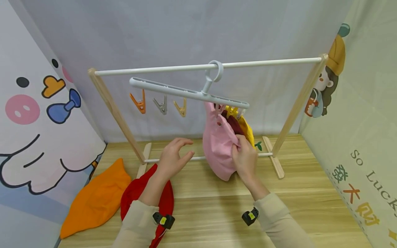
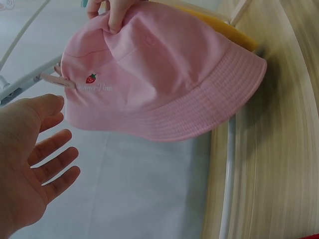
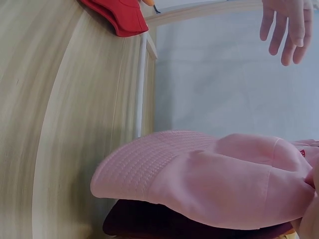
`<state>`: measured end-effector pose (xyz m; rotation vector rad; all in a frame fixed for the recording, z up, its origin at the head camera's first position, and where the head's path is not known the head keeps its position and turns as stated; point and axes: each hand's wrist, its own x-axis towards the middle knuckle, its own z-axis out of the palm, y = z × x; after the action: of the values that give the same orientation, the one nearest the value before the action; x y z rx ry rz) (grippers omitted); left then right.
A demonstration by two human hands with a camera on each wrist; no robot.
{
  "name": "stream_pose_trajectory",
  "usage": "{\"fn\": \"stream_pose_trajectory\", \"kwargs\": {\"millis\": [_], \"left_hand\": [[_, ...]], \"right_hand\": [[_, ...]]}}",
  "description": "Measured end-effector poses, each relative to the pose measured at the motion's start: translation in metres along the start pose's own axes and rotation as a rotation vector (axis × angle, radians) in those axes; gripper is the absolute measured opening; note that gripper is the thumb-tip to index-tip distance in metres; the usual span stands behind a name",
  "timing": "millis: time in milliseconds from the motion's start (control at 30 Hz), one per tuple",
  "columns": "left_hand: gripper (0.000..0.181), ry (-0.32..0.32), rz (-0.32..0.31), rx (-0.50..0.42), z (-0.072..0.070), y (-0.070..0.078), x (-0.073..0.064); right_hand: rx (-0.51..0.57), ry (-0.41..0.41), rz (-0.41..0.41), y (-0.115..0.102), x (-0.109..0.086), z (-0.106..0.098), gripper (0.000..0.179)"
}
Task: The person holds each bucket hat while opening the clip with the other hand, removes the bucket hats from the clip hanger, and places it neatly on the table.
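Observation:
A pink bucket hat [image 1: 217,148] with a small strawberry print hangs by a pink clothespin [image 1: 219,110] from the right part of a pale grey hanger [image 1: 186,92]. My right hand [image 1: 245,156] pinches the hat's right side. To the hat's left, my left hand [image 1: 173,156] is held in the air, fingers apart, touching nothing; the left wrist view shows that hand [image 2: 40,164] beside the clipped edge. Behind the pink hat hang a dark maroon hat [image 3: 164,219] and a yellow hat [image 1: 247,132], mostly hidden.
Orange, grey and yellow clothespins [image 1: 181,108] dangle from the hanger's left half. The hanger's ring hooks over the white bar [image 1: 266,63] of a wooden-legged rack. An orange hat [image 1: 99,198] and a red hat [image 1: 167,199] lie on the table [image 1: 297,206] at left.

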<state>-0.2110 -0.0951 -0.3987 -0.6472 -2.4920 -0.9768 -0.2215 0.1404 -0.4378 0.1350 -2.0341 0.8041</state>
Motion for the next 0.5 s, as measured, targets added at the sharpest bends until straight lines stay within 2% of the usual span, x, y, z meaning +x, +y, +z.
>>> {"fn": "stream_pose_trajectory", "kwargs": {"millis": [267,500], "left_hand": [[0.027,-0.01,0.015,-0.007,0.002,0.003,0.004],[0.028,-0.019,0.0,0.022,0.0032,0.0062,0.0076]], "right_hand": [[0.012,0.028,0.017,0.0009,0.0037,-0.0035,0.014],[-0.007,0.033,0.022,0.0011,0.0057,-0.0082,0.014]]}}
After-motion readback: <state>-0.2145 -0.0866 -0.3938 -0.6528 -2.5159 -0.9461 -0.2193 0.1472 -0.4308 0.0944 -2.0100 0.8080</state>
